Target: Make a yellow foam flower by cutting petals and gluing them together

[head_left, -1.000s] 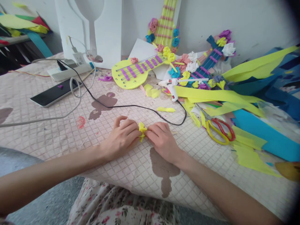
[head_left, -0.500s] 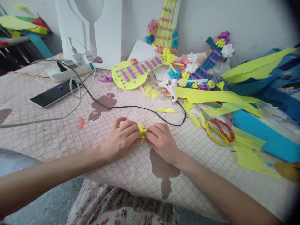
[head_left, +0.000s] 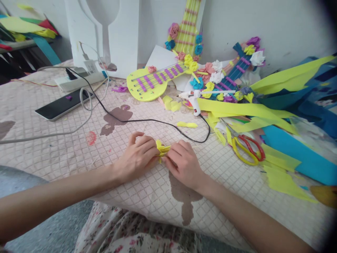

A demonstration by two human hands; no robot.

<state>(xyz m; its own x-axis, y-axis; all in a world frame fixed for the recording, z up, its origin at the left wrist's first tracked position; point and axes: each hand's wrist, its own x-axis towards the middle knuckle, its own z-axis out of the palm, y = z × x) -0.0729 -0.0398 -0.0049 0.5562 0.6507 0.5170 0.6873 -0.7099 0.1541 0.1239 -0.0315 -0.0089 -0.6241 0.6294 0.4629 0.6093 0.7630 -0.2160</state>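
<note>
Between my two hands is a small folded piece of yellow crepe paper [head_left: 163, 149], just above or on the quilted tablecloth. My left hand [head_left: 142, 151] pinches its left side, fingers curled. My right hand [head_left: 184, 162] has its fingers closed on the strip's right end. Fingers cover much of the paper, so its full shape is hidden. Beyond my hands, a white hot glue gun [head_left: 194, 101] lies with a glue stick in its back. Scissors with red and yellow handles [head_left: 246, 150] rest to the right.
A black cord [head_left: 147, 120] crosses behind my hands. At left lie a phone [head_left: 63, 103] and a power strip [head_left: 79, 81]. Paper-decorated guitars, one yellow [head_left: 147, 84] and one blue [head_left: 237, 72], stand at the back. Yellow [head_left: 286, 182] and blue crepe sheets [head_left: 295, 151] cover the right side.
My right hand has shifted slightly right, and more of the yellow paper shows stretched between my hands. My left hand stays in nearly the same place.
</note>
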